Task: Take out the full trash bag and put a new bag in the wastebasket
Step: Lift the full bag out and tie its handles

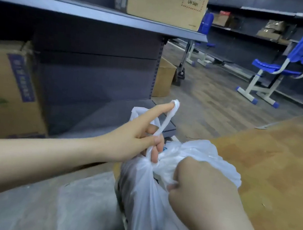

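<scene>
The left hand (139, 138) pinches one twisted handle strip of the single white translucent plastic trash bag (147, 192), forefinger extended. Just right, the right hand (195, 187) grips the bag's bunched neck. Two blue plastic chairs (282, 63) stand on the floor beyond.

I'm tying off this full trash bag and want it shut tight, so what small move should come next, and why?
Probably pull the twisted strip through and snug. The left hand has it stretched over its index finger, the right hand grips the bunched neck of the white bag, and no finished knot shows yet.
</scene>
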Tool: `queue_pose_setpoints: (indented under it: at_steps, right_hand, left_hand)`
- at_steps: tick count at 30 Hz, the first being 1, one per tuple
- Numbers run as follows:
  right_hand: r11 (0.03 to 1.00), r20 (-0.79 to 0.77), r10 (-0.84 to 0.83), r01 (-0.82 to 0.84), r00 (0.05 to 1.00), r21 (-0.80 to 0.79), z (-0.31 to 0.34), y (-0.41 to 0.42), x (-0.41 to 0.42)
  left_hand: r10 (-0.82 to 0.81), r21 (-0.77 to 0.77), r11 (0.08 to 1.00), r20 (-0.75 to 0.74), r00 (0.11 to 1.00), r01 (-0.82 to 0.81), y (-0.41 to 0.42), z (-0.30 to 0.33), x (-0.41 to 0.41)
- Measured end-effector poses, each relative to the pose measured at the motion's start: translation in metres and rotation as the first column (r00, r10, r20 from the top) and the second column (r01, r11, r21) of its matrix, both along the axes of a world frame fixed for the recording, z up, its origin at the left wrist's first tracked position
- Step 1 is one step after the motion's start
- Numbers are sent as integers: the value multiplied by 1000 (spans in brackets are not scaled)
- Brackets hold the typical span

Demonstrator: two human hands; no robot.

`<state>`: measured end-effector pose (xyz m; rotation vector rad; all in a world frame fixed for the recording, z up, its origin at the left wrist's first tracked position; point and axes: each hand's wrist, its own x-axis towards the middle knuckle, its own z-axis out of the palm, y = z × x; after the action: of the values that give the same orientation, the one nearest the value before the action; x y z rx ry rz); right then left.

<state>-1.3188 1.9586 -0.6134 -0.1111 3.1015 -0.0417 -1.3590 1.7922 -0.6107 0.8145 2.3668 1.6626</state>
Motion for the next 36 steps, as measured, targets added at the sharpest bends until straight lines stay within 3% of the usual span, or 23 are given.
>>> queue_pose_setpoints:
  at_steps: [3,6,12,18,21,24,26,27,30,32,36]
  right_hand:
    - [992,36,35,-30,999,-120,29,-12,10]
    - [992,157,47,-29,987,-121,54,-16,14]
    - [992,213,15,12,977,-125,68,-28,11]
    - [996,181,-79,86,980,-35,70,-43,9]
    - [993,133,-114,113,984,19,75,-45,15]
    - [990,64,-138,137,988,8,71,-39,24]
    - [972,63,-170,178,983,-154,66,-36,27]
    - [929,72,-194,206,978,-307,61,-35,27]
    - [657,44,-300,240,953,-715,44,-31,27]
    - [589,-51,-330,164,943,-791,30,-31,30]
    - [493,-315,-277,-147,908,-857,10,-37,37]
  left_hand:
    - [35,-4,999,-7,999,-35,1,1,3]
    - [55,9,998,-28,998,-55,1,0,4]
    - [9,8,1000,-65,998,-8,2,-2,5]
    - [-81,117,989,-83,993,90,-2,-7,1]
    - [-79,136,985,-187,979,105,-1,-11,-4]
    - [-179,110,969,-304,936,221,-1,-12,-6]
    - [-237,78,955,-379,895,286,1,-13,-6]
    - [-247,83,949,-400,883,303,3,-15,-7]
    - [-217,121,951,-395,893,284,7,-23,-8]
    - [-186,149,954,-382,905,259,8,-24,-8]
    - [-161,241,941,-300,940,238,8,-23,-4]
